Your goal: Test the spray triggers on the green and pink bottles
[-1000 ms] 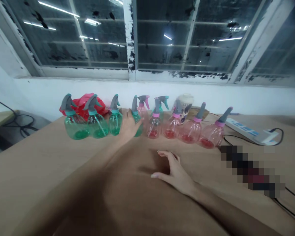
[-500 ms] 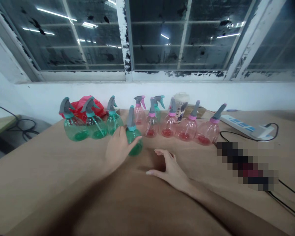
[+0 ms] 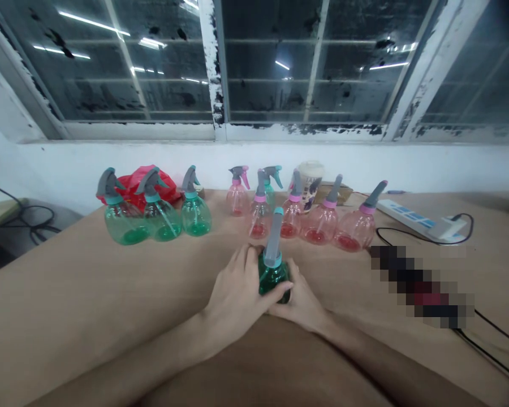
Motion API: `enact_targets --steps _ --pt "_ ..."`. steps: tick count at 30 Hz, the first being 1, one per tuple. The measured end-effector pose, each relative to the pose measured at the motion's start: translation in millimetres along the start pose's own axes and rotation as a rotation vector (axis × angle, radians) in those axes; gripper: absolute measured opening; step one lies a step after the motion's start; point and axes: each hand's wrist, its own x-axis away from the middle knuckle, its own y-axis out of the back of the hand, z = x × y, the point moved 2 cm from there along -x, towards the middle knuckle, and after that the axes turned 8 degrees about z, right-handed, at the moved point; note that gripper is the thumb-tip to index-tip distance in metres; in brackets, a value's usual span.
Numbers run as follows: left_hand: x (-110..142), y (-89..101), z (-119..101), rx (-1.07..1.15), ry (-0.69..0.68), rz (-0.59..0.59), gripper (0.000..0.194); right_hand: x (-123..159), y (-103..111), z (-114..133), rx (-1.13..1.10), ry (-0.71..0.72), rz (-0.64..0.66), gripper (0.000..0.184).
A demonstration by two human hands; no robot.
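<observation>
Left hand (image 3: pixel 236 288) wraps the green spray bottle (image 3: pixel 273 277) from the left, thumb across its near side; right hand (image 3: pixel 304 302) grips the right. Bottle's mid-bench (image 3: pixel 89 305), near side of the pink bottles (image 3: pixel 319 224). Best: even, light squeeze, fingers off trigger.

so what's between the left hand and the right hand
A green bottle, with the left hand and right hand both on it; the head view shows this.

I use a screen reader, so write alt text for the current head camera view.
Two bare hands, left and right, hold a green spray bottle above a wooden table. Behind it stand more green and pink spray bottles.
</observation>
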Motion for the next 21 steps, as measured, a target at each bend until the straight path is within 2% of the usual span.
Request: enact_targets --steps 3,6,10,15,21 --pt "-7 3.3 5 0.178 0.020 0.060 0.047 -3 2 -1 0.009 0.017 -0.011 0.066" --pt "-16 4.7 8 0.341 0.023 0.068 0.052 -6 2 -2 -0.002 0.027 0.003 0.074" --pt "-34 3.3 4 0.536 -0.061 -0.053 0.062 -7 2 -4 -0.026 0.023 0.004 0.079" --pt "-54 -6.3 -3 0.662 -0.087 -0.079 0.035 -9 5 -6 0.004 0.064 -0.014 0.094" --pt "-59 -13.3 -3 0.682 -0.078 -0.112 0.022 -11 8 -8 0.056 0.069 -0.044 0.103"
